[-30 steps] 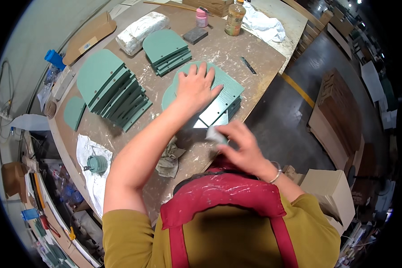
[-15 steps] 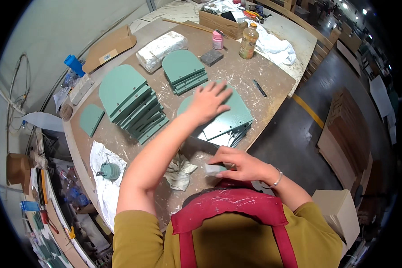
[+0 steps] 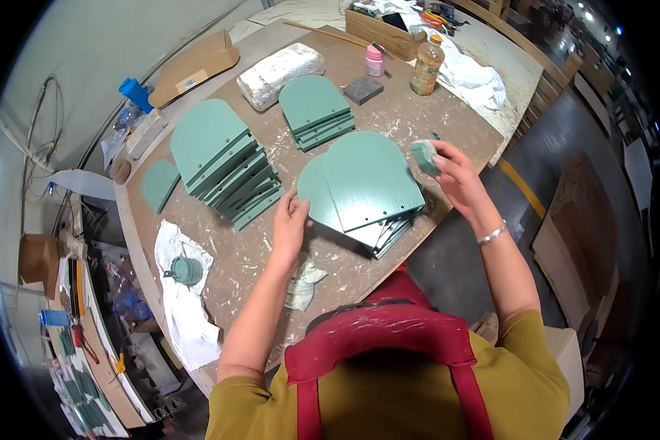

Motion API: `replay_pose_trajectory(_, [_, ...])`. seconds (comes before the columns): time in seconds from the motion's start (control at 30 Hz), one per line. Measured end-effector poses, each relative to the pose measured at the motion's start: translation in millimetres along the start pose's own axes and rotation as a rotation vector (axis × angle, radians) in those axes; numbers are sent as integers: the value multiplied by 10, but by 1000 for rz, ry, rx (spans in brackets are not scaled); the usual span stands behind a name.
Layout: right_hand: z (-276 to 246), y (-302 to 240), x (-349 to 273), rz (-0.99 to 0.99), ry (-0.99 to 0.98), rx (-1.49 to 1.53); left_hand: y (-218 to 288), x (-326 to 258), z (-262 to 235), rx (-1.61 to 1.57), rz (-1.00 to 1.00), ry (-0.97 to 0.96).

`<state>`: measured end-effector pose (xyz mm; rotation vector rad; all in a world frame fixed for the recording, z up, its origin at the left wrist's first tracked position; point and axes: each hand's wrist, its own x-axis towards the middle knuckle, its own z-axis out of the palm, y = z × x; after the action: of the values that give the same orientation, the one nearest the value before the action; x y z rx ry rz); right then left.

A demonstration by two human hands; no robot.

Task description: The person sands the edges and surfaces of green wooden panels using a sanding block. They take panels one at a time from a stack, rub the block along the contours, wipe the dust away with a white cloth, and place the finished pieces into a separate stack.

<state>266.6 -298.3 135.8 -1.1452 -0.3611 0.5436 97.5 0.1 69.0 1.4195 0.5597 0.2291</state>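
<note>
A stack of green arch-shaped boards lies on the paint-spattered worktable right in front of me. My left hand rests with fingers apart against the stack's near left edge. My right hand is closed around a small green-stained sanding pad, held just above the stack's right edge. A crumpled rag lies below my left forearm.
Two more stacks of green boards, a single small board, a white cloth with a green lid, a wrapped white bundle, a pink jar, an amber bottle, a dark block, a cardboard box.
My left hand slid off the top of the stack to its left edge. My right hand rose with the pad from the table's near edge to the stack's right side.
</note>
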Motion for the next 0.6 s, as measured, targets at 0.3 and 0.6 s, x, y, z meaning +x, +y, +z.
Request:
replay_pose_trajectory(0.3, [105,85,933,126,-205,-139,320,674,189,295,67,-113])
replay_pose_trajectory(0.6, [48,30,1497,178,-387,39,481,283,221,217,-83,214])
